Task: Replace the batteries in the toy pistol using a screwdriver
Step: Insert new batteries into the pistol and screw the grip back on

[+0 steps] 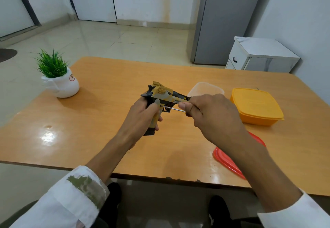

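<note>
A person's left hand (pixel 142 113) gripped the handle of a yellow-and-black camouflage plastic toy pistol (pixel 165 94), held above the wooden table (pixel 107 120) to the left of a lidded orange plastic box (pixel 255 106). The right hand (pixel 210 113), nearer that box, pinched a slim metal-shafted screwdriver (pixel 173 109) between thumb and curled fingers, its tip set against the pistol's handle. The job appeared to be at the screw stage: no batteries were in sight, and whether the screw was being loosened or tightened could not be told.
</note>
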